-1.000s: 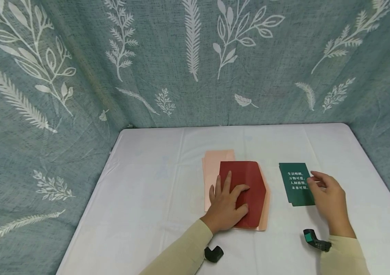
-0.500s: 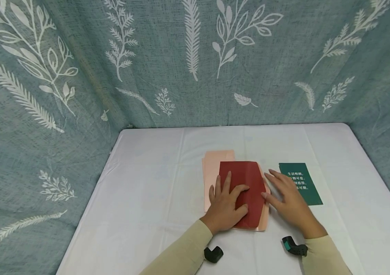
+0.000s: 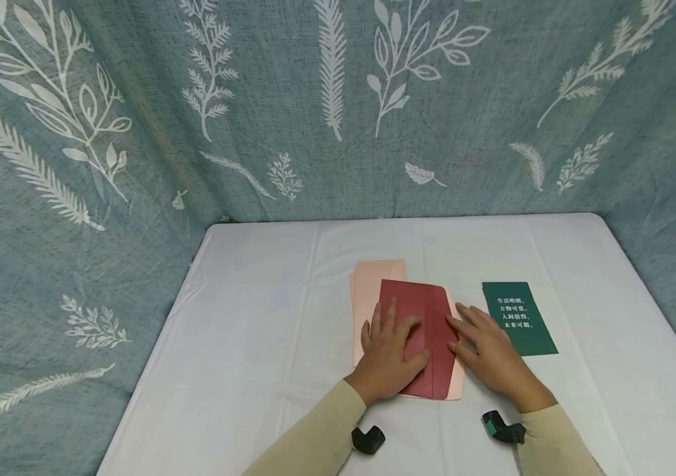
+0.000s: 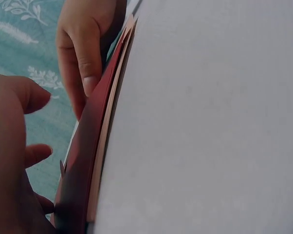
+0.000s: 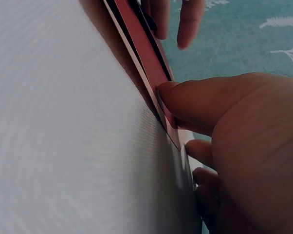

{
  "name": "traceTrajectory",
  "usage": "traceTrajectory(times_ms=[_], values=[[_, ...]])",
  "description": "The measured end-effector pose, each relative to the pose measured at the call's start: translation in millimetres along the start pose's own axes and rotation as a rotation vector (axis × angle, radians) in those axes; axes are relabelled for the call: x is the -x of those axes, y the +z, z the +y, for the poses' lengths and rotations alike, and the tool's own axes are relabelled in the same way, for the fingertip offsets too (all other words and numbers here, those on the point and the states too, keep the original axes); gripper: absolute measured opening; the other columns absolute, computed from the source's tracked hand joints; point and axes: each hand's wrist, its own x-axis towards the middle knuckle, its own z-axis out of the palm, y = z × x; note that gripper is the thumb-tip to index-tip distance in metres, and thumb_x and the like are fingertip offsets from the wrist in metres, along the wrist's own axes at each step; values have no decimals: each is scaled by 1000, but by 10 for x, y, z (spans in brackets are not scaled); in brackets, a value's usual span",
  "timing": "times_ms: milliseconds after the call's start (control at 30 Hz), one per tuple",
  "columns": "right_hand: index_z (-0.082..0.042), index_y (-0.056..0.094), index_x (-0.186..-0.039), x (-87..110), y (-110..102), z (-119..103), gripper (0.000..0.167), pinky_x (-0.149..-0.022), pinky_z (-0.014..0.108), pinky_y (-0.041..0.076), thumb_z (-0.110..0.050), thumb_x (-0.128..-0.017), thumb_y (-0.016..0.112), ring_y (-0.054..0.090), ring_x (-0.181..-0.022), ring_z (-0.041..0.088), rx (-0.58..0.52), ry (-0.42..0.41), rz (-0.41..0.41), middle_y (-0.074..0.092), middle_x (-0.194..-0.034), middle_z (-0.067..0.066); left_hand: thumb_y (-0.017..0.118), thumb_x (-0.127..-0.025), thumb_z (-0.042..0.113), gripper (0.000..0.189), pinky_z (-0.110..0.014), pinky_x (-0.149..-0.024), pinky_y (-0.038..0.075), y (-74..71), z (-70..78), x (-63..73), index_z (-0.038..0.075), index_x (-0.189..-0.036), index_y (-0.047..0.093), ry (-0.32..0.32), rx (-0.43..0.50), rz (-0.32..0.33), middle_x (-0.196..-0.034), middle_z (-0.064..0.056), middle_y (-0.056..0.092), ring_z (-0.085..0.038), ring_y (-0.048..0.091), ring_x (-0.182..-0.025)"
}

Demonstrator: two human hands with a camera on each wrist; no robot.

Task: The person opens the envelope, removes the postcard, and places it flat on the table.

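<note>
A red paper envelope (image 3: 414, 299) lies on top of several pink envelopes (image 3: 368, 284), with a crease down its right part. Across its left half rests my left hand (image 3: 384, 363), fingers spread. My right hand (image 3: 493, 360) is at the envelope's right edge, its thumb and index fingertip pinching that edge. In the right wrist view the thumb of the right hand (image 5: 253, 131) lies against the red paper edge (image 5: 141, 39). The left wrist view shows the red envelope (image 4: 83, 156) slightly above the pink layers (image 4: 105, 146). The undersides of both palms are hidden.
Just right of my right hand lies a dark green card (image 3: 534, 340) with white writing. A white cloth covers the table (image 3: 254, 317). Patterned teal curtains (image 3: 290, 106) stand behind and at the sides.
My right hand has moved left from the green card to the red envelope's right edge. The envelope's right part has shifted, looks lighter and shows a crease. The left hand stays nearly in place.
</note>
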Motion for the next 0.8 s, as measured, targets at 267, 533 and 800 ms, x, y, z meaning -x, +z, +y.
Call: traceTrajectory(times_ms=[267, 533, 800], values=[[-2, 63, -152, -5, -11, 20, 54, -118, 74, 24, -19, -103, 77, 28, -156, 45, -15, 5, 4, 42, -168, 20, 61, -105, 45, 58, -68, -124, 7, -140, -46, 4, 14, -154, 52, -41, 264, 23, -179, -12, 19, -35, 4, -164], [-1, 64, -151, -6, 8, 30, 53, -118, 75, 22, -18, -102, 78, 27, -156, 45, -32, 9, 12, 42, -168, 21, 51, -114, 45, 57, -61, -124, 23, -291, -124, -24, 9, -158, 49, -78, 586, 24, -176, -13, 26, -30, 17, -162], [-2, 63, -152, -1, 7, 42, 54, -118, 75, 21, -17, -102, 78, 26, -156, 45, -40, 11, 11, 41, -168, 21, 31, -118, 55, 70, -55, -124, 26, -420, -255, -24, 2, -164, 41, -91, 817, 40, -168, -15, 40, -27, 35, -156]])
